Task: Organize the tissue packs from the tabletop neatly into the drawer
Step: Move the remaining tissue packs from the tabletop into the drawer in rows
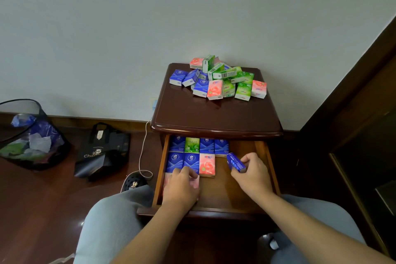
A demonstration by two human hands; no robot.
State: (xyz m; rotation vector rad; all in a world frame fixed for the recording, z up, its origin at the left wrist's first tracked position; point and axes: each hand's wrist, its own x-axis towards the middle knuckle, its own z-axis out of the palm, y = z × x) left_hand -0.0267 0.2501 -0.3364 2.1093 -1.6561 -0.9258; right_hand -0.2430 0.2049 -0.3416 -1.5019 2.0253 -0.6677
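The nightstand's drawer (260, 152) is pulled out. Several blue packs, one green and one pink tissue pack (207, 165) lie flat in rows along its back left. My left hand (182, 186) rests on a pink pack (196, 184) at the drawer's front left, covering most of it. My right hand (252, 172) pinches a blue pack (235, 162), tilted on edge, above the drawer's bare right half. A loose pile of blue, green and pink packs (220, 80) sits on the dark wooden tabletop (214, 113), near the wall.
A mesh waste bin (30, 137) and a black bag (102, 152) stand on the floor to the left. A white cable (142, 152) hangs beside the nightstand. Dark wooden furniture (353, 113) rises at the right. My knees flank the drawer front.
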